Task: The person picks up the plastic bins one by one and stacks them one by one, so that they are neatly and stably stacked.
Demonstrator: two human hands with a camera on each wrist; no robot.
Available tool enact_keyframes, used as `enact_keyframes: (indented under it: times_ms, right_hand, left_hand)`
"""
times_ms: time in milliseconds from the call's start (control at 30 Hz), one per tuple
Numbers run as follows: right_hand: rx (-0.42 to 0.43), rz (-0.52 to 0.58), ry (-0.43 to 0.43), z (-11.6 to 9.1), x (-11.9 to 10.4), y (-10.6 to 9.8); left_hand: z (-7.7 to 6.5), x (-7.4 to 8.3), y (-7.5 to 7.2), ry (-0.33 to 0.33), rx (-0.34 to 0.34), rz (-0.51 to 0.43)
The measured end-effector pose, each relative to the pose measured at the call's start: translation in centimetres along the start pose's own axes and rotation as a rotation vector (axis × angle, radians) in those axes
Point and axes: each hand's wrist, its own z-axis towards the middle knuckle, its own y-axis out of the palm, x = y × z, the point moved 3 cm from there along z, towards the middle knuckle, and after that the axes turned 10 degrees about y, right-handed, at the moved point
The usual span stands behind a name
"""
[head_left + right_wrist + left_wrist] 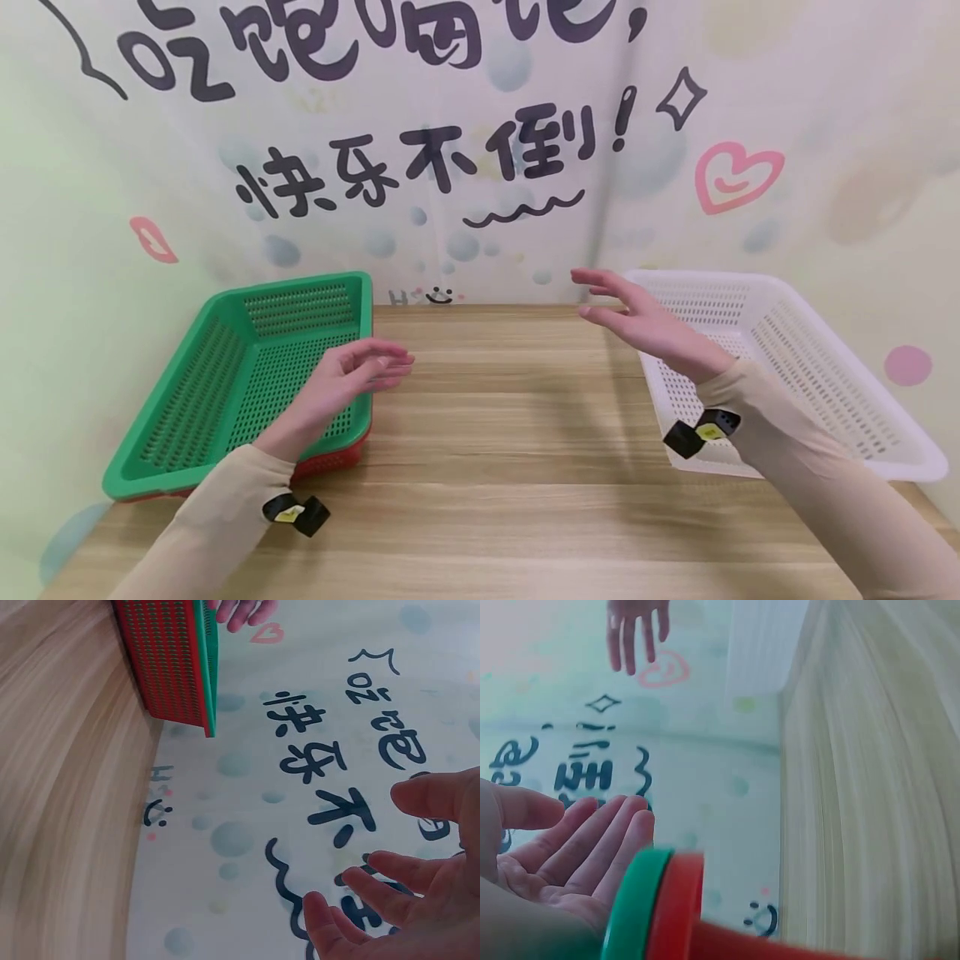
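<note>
the green basket point(300, 314) sits nested in a red basket point(337, 461) at the left of the desk point(480, 433), and the white basket point(813, 358) stands at the right. because the green and red rims lie so close together, a hasty grip could well catch both when one is meant, or let the lower one slip away. a forearm swung low might also snag a rim with the black wrist device point(684, 439) and drag a basket askew.

in the head view the left hand point(351, 377) appears over the green basket's right rim, fingertips reaching past it towards the middle; whether it brushes the rim i cannot tell. its fingers are gently bent with the thumb apart, and it holds nothing. the right hand point(651, 323) is raised near the white basket's left side, fingers loosely spread, also holding nothing, its tips pointing inwards.

behind it all hangs a pale wall covering point(450, 217) with dark lettering and a pink heart point(738, 179).
</note>
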Motion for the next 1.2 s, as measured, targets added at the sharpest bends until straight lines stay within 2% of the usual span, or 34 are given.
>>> enact_keyframes:
  times_ms: [200, 333, 633, 933, 1067, 1200]
  right_hand:
    - [0.016, -0.064, -0.041, -1.6, -0.5, -1.8]
    - [0.022, -0.115, -0.027, -2.6, 0.1, -2.9]
    - [0.025, -0.184, 0.045, -3.6, 4.1, -4.1]
    - [0.080, -0.278, 0.088, -5.2, 7.4, -6.2]
    - [0.100, -0.324, 0.110, -6.3, 9.0, -7.5]
    - [0.114, -0.322, 0.132, -7.2, 10.7, -8.8]
  left_hand:
    - [0.4, -0.1, 2.2, 0.041, -0.031, -0.073]
    - [0.9, -0.3, 3.8, 0.048, -0.054, -0.101]
    - [1.8, -1.3, 6.5, 0.009, -0.091, -0.095]
    - [2.6, -3.1, 8.9, 0.005, -0.109, -0.140]
    - [3.0, -4.0, 9.6, 0.005, -0.103, -0.165]
    - [3.2, -4.9, 10.0, -0.018, -0.083, -0.181]
